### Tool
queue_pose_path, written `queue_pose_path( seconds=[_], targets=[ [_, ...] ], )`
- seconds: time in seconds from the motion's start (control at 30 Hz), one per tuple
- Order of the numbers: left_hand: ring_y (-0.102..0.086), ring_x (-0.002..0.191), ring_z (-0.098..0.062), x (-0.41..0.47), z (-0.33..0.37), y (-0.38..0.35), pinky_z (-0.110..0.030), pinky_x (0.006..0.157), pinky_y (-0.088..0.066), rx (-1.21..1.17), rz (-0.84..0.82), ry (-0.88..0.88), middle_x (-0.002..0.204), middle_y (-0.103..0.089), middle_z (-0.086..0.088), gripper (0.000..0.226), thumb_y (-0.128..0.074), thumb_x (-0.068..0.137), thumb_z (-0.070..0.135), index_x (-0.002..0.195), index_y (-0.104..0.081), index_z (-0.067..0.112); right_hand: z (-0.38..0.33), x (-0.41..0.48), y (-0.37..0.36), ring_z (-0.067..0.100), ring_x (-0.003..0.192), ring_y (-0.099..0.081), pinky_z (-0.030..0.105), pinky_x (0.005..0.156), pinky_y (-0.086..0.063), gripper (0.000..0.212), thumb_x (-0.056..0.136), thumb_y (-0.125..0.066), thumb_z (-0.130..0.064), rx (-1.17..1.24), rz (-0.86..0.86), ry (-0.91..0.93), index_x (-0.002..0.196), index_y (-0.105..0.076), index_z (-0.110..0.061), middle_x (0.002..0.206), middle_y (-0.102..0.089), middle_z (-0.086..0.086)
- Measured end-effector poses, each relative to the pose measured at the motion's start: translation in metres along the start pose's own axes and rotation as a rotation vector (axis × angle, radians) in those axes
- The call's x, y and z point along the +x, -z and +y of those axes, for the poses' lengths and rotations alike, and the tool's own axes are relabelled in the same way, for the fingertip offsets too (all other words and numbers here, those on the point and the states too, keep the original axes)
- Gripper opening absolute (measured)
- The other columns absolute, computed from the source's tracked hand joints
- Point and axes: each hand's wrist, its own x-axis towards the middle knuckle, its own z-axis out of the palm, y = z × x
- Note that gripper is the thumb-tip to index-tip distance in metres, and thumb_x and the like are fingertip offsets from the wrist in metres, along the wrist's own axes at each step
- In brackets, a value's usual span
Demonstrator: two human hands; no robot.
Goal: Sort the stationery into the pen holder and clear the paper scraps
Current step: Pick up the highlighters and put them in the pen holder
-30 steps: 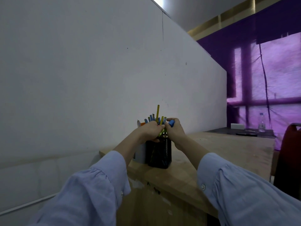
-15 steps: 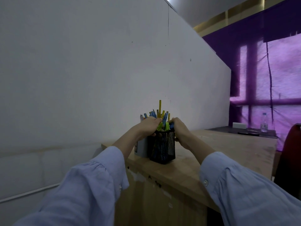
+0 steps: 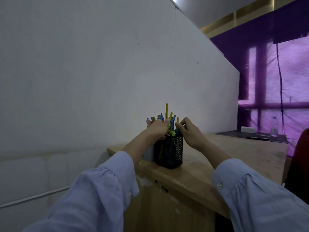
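Note:
A black mesh pen holder [image 3: 169, 154] stands on the wooden table [image 3: 234, 158] close to the wall. Several blue, yellow and green pens [image 3: 166, 113] stick up out of it. My left hand [image 3: 156, 130] is at the holder's top on the left, with its fingers curled round a bunch of the pens. From the right, my right hand [image 3: 189, 133] reaches the top with arched fingers and pinches a pen by the rim. No paper scraps are in view.
A grey container [image 3: 148, 154] with a pen in it stands behind the holder, against the white wall [image 3: 83, 81]. At the table's far end lie a dark mat [image 3: 247, 136], a white box [image 3: 248, 129] and a water bottle [image 3: 274, 127]. A red chair [image 3: 299, 158] is at the right.
The pens have gone down into the holder. My right hand has lifted from the holder's rim to the pen tops. The camera has drawn closer.

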Motion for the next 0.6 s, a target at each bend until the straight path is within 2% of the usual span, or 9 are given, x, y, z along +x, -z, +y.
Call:
queue_pose_path(
  seconds=[0.07, 0.2, 0.33, 0.47, 0.53, 0.6],
  targets=[
    [-0.051, 0.068, -0.011, 0.001, 0.000, -0.002, -0.023, 0.058, -0.040, 0.003, 0.019, 0.005, 0.077, -0.062, -0.002, 0.040, -0.026, 0.102, 0.039, 0.107, -0.053, 0.008, 0.000, -0.001, 0.001, 0.011, 0.065, -0.045, 0.025, 0.059, -0.033, 0.031, 0.100, -0.037, -0.040, 0.003, -0.020, -0.004, 0.092, -0.044, -0.010, 0.073, -0.053, -0.006],
    [-0.052, 0.068, -0.012, 0.000, 0.000, -0.006, -0.024, 0.059, -0.039, 0.005, 0.026, 0.006, 0.076, -0.061, -0.002, 0.044, -0.024, 0.102, 0.039, 0.113, -0.053, 0.008, -0.001, 0.000, 0.002, 0.017, 0.070, -0.042, 0.033, 0.063, -0.031, 0.038, 0.101, -0.034, -0.040, -0.025, -0.022, 0.027, 0.091, -0.048, -0.007, 0.079, -0.051, 0.007],
    [-0.050, 0.068, -0.012, -0.003, -0.001, -0.008, -0.023, 0.058, -0.039, 0.013, 0.030, -0.019, 0.078, -0.059, -0.004, 0.044, -0.022, 0.102, 0.039, 0.115, -0.052, 0.009, -0.002, 0.001, 0.003, 0.019, 0.070, -0.041, 0.032, 0.064, -0.031, 0.040, 0.099, -0.039, -0.041, -0.006, -0.027, 0.031, 0.078, -0.052, -0.010, 0.074, -0.050, 0.008],
    [-0.049, 0.075, -0.015, -0.004, -0.005, -0.012, -0.029, 0.065, -0.040, 0.100, 0.072, -0.065, 0.093, -0.057, -0.008, 0.047, -0.020, 0.102, 0.042, 0.115, -0.051, 0.010, -0.005, -0.001, -0.003, 0.024, 0.074, -0.044, 0.033, 0.066, -0.030, 0.052, 0.102, -0.034, -0.038, -0.050, -0.072, 0.011, 0.087, -0.056, 0.007, 0.081, -0.053, 0.022],
    [-0.048, 0.084, -0.017, -0.003, -0.007, -0.013, -0.032, 0.075, -0.040, 0.115, 0.083, -0.063, 0.101, -0.054, -0.007, 0.047, -0.020, 0.101, 0.043, 0.120, -0.048, 0.011, -0.005, 0.001, -0.004, 0.024, 0.081, -0.047, 0.033, 0.071, -0.034, 0.044, 0.104, -0.030, -0.031, -0.030, -0.088, -0.028, 0.093, -0.055, 0.004, 0.090, -0.056, 0.020],
    [-0.047, 0.086, -0.016, -0.001, -0.009, -0.015, -0.033, 0.080, -0.039, 0.132, 0.097, -0.076, 0.098, -0.050, -0.003, 0.045, -0.020, 0.101, 0.043, 0.121, -0.047, 0.013, -0.005, 0.003, -0.003, 0.015, 0.082, -0.050, 0.030, 0.074, -0.040, 0.026, 0.102, -0.032, -0.025, 0.110, -0.104, -0.132, 0.100, -0.052, -0.009, 0.093, -0.055, 0.005]
  ],
)
